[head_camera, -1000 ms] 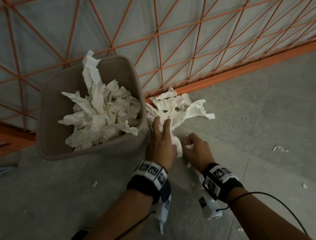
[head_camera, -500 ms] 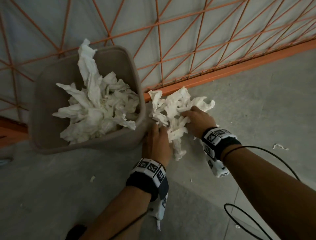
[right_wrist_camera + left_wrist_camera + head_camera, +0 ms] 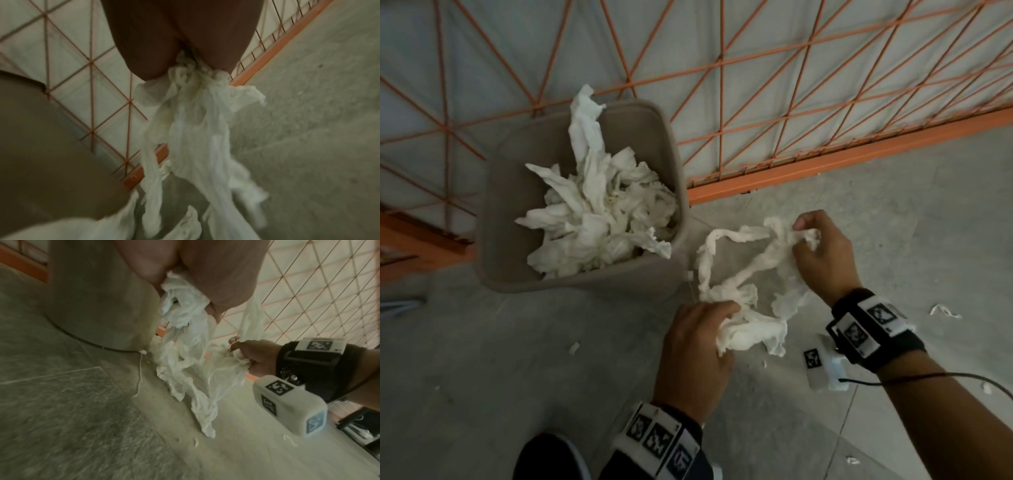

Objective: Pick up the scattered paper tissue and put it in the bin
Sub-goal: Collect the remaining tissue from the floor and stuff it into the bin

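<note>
Although both hands are closed on it, the paper tissue [image 3: 736, 274] is held only as a loose, stringy tangle. Low in the frame, a wad of it is gripped by the left hand [image 3: 695, 356]; toward middle right, another bunch is pinched by the right hand [image 3: 822, 250]. Trailing strands could be snagged on the rim or torn off and dropped short. Further off, upper left, the bin [image 3: 493, 240] is seen nearly full, so the new load may spill over.
</note>
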A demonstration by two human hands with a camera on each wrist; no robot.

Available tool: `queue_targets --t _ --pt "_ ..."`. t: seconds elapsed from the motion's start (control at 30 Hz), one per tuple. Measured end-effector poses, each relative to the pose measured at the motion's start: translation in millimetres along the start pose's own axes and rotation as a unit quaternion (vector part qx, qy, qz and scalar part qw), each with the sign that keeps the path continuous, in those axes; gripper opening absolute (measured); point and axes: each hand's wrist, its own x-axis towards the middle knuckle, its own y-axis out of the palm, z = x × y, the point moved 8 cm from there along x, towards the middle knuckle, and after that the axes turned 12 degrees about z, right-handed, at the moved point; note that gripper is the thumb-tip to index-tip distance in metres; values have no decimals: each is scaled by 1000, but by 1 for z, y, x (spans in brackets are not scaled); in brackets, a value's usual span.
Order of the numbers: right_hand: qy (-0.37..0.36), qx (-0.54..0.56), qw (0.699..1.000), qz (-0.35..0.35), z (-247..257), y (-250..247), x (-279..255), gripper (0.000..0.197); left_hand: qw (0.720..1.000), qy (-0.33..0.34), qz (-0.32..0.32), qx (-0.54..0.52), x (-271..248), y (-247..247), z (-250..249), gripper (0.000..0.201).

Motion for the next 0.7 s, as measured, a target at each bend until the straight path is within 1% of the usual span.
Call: queue_targets --t 0.03,0.1,0.17,0.2,0.23,0.3,0.33,0.4,0.43,0.47,0.5,0.53,0.57,0.6,0.67,0.7 --pt "-1 13 1000 9 6 -6 -4 27 1000 4 -15 -3 -6 -8 -6 45" --pt "-6 36 999 32 26 -15 -11 29 999 21 -41 -15 -15 -25 -23 29" --pt "-22 59 996 60 54 -24 -17 21 996 27 -67 -49 -21 -47 -41 14" --pt "-29 66 994 79 71 -28 -18 18 994 18 -79 -69 -22 -60 -50 11" --pt "-32 74 992 99 86 -31 -18 20 992 7 -88 -87 -22 -75 -58 17" --pt "-48 74 987 131 121 -38 -17 30 989 0 -102 -111 -22 -106 -76 32" --pt "-68 59 986 143 141 -43 -16 31 986 6 -114 -121 -20 -124 -87 34" --pt "-130 31 976 174 192 -54 -14 26 976 32 -177 -119 -19 -168 -100 25" --pt "-162 21 968 192 217 -60 -13 27 971 41 -212 -102 -18 -191 -103 22" --pt "-196 15 959 205 243 -65 -13 30 968 38 -235 -78 -15 -212 -106 25" --pt "-231 11 949 214 268 -69 -11 32 967 24 -246 -57 -11 -231 -106 30" --pt "-265 10 938 223 292 -72 -11 31 968 5 -246 -53 -6 -247 -103 26" --pt "-291 10 928 234 315 -71 -11 30 968 -9 -240 -68 0 -263 -100 14" --pt "-310 11 919 244 336 -70 -11 32 968 -6 -236 -88 4 -276 -99 9" --pt "-324 38 912 248 368 -61 -5 34 958 23 -253 -133 8 -298 -102 10" --pt "-322 71 912 242 379 -55 -1 33 950 31 -268 -158 8 -304 -103 12"
